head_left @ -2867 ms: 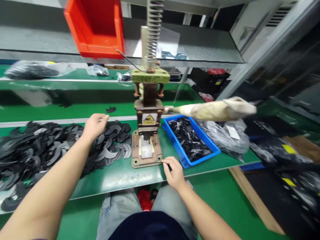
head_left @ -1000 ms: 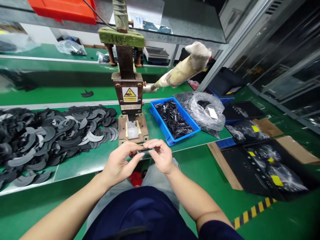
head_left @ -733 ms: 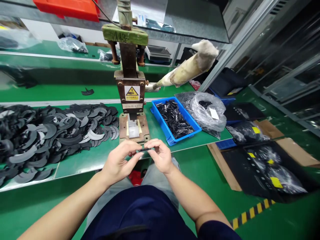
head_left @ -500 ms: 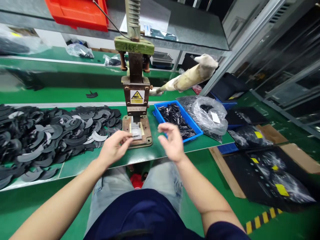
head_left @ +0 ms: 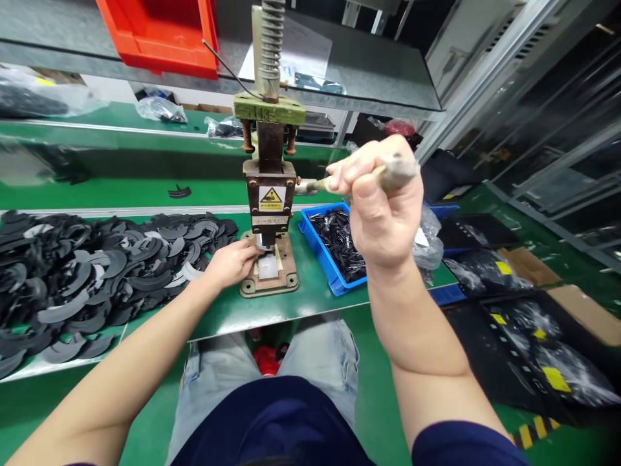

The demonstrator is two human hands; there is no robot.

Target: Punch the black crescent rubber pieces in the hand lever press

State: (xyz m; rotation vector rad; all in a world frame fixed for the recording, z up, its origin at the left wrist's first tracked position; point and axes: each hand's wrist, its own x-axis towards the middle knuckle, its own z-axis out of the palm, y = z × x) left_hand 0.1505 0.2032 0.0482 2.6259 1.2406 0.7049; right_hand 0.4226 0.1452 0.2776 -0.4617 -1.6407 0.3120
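The metal press (head_left: 270,175) stands upright on the green table (head_left: 218,323), right in the middle. It looks old and brown with rust. It has a green plate (head_left: 270,112) near its top, a shiny coiled spring (head_left: 272,48) above that, and a yellow and white warning sticker (head_left: 272,199) on its front. Its flat base (head_left: 287,262) has bolt holes and a pale block (head_left: 268,267) on it. A small dark piece (head_left: 264,250) is just above the far end of that block, under the press. The top of the spring is cut off. The small dark piece is hard to make out, because fingers and the press hide most of it. The left hand (head_left: 230,264) comes in from the left, its fingertips pinched on that piece. The right hand (head_left: 385,210) is up high on the right, with its fingers and thumb wrapped around the lever handle (head_left: 400,173), so the middle of the handle is hidden. To the left of the press is a big, messy pile of curved black pieces (head_left: 111,278). One more black piece (head_left: 179,192) lies farther back. To the right is a blue bin (head_left: 321,260) full of thin black parts (head_left: 339,243). A clear plastic bag (head_left: 429,243) is partly hidden behind the right arm. Far back on the left, a red bin (head_left: 162,42) sits on the gray shelf (head_left: 388,81), its top cut off.
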